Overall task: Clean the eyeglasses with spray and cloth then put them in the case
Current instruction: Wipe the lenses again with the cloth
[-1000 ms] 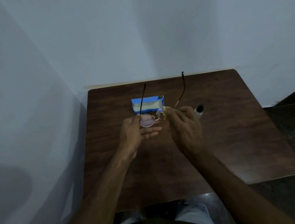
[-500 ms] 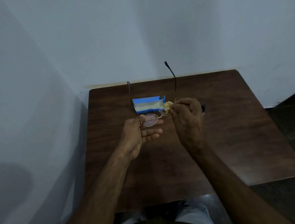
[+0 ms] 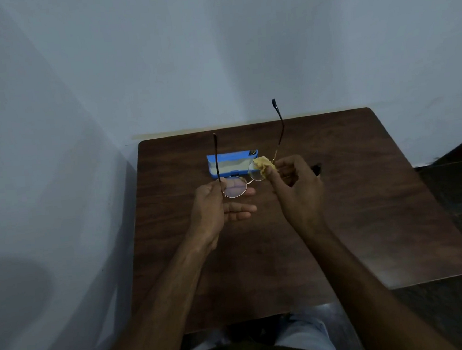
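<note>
L hand (image 3: 213,204) pinches eyeglasses (image 3: 235,187) by one lens rim, in front of blue case (image 3: 231,163); R hand (image 3: 298,188) pinches yellow cloth (image 3: 262,164) on other lens.

Nothing readable — the dark mark (image 3: 253,153) on the blue case (image 3: 232,157) is too blurred
</note>
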